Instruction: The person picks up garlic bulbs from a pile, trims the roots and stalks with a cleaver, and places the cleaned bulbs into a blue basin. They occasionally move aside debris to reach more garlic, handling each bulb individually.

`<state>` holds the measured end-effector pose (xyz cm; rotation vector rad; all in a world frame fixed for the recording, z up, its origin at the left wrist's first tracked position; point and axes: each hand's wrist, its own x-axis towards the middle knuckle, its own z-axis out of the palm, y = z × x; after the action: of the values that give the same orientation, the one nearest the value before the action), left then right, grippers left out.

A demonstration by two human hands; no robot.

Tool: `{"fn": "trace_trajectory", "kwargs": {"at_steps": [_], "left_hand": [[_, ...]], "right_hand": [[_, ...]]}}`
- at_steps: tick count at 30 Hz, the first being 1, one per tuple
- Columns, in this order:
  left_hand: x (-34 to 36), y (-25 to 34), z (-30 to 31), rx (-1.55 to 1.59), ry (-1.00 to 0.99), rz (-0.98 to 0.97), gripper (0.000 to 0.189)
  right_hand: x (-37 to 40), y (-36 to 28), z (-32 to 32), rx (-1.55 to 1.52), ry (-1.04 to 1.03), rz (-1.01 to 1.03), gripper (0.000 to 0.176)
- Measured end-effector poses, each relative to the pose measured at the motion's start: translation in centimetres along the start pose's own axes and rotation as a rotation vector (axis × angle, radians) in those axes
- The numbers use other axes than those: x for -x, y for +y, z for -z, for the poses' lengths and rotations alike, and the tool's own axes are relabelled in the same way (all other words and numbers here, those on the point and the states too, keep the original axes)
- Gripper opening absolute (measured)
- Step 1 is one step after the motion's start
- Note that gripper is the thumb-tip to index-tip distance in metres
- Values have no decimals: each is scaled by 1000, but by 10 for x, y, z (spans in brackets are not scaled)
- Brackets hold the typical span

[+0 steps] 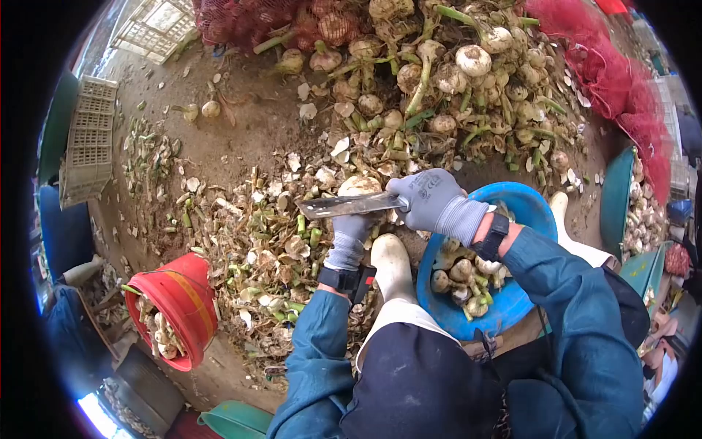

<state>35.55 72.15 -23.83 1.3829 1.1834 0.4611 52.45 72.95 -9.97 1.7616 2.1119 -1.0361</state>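
Note:
My right hand (pixel 430 197), in a grey glove, is closed around the handle of a knife (pixel 344 205). Its wide, stained blade points left, across the front of my left hand. My left hand (pixel 352 230), also gloved in grey, is closed behind the blade, its fingertips mostly hidden. A large pale garlic bulb (pixel 360 185) shows just beyond the blade and appears to be in that hand. Under my right forearm sits a blue basin (pixel 528 208) with trimmed garlic bulbs (pixel 462 272) in it.
A big heap of stemmed garlic (pixel 446 80) lies ahead, beside red mesh sacks (pixel 607 80). Cut stems and skins (pixel 270 256) cover the ground below my hands. A tilted red bucket (pixel 197 300) holds bulbs at left. White crates (pixel 89 135) stand far left.

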Motion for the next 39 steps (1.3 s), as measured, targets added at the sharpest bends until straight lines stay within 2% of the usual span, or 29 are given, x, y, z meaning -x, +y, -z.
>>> {"fn": "trace_trajectory", "kwargs": {"at_steps": [1, 3, 5, 6, 9, 10, 11, 13, 14, 15, 16, 17, 18, 19, 21, 22, 23, 25, 26, 28, 29, 30, 31, 33, 34, 35, 36, 37, 39], "left_hand": [[0, 3, -1, 150, 50, 8, 33], [7, 7, -3, 151, 36, 68, 28], [7, 8, -10, 325, 166, -21, 26], [10, 27, -10, 102, 188, -90, 26], [14, 38, -9, -120, 218, -162, 25], [16, 45, -6, -425, 271, -81, 20], [18, 30, 2, -606, 431, -555, 21], [34, 69, 23, -706, 415, -611, 24], [35, 85, 31, -567, 375, -777, 25], [36, 58, 24, -330, 299, -501, 32], [26, 74, 17, -120, 237, -405, 39], [20, 90, 11, 92, 172, -302, 45], [12, 114, 19, -324, 126, -542, 58], [9, 111, 13, -164, 203, -495, 58], [0, 84, 7, 154, 570, -375, 56], [8, 84, 3, 803, 470, -14, 44], [13, 84, 7, 885, 288, 230, 36], [14, 91, 1, 1566, -51, 549, 32], [18, 95, 0, 1371, -115, 524, 29], [10, 81, -2, 1249, -115, 488, 27], [6, 76, -3, 1126, -113, 440, 24], [7, 77, -4, 947, -99, 318, 21], [8, 86, -2, 993, -110, 354, 22], [20, 106, 3, 769, -293, 178, 29], [21, 107, 0, 727, -529, 160, 37], [30, 111, -11, 571, -618, 64, 39], [28, 113, -22, 370, -690, -45, 39], [20, 116, -34, 160, -761, -158, 40], [-4, 101, -66, -341, -480, -484, 38]], "right_hand": [[-2, 1, 0, -1, 0, 1, 22], [-5, 4, -1, 48, -47, -57, 24], [-6, 10, -2, 67, -52, -67, 25], [-5, 12, -5, 82, -61, -79, 26], [-5, 21, -12, 48, -29, -65, 25], [-10, 35, -18, 73, -53, -211, 24], [-14, 54, -20, 96, -73, -354, 22], [-2, 90, -17, -11, 78, -486, 25], [-3, 83, -14, -84, 171, -444, 27], [4, 73, -12, -177, 276, -442, 29], [3, 67, -16, -492, 402, -434, 34], [-7, 60, -19, -1362, 198, -442, 35], [-5, 49, -6, -1643, 31, -417, 32], [-22, 44, -26, -2033, 187, -128, 25], [-21, 45, -33, -2115, 188, -165, 27], [-18, 43, -26, -1960, 162, -199, 26], [-18, 38, -21, -1822, 224, -151, 23], [-24, 38, -14, -1290, 222, -109, 21], [-25, 41, -10, -1290, 223, -110, 21], [-17, 39, 12, -407, 200, -9, 21], [-15, 44, 16, -404, 200, -15, 21], [-13, 52, 19, -240, 109, -66, 22], [-7, 60, 21, -82, 18, -121, 23], [3, 101, 7, 158, -59, -418, 29], [17, 119, 3, 115, -48, -496, 31], [31, 133, -8, 14, 93, -580, 29], [42, 138, -9, -65, 113, -671, 26], [53, 146, -14, -152, 199, -653, 23], [63, 153, -22, -388, 275, -753, 22]]}}
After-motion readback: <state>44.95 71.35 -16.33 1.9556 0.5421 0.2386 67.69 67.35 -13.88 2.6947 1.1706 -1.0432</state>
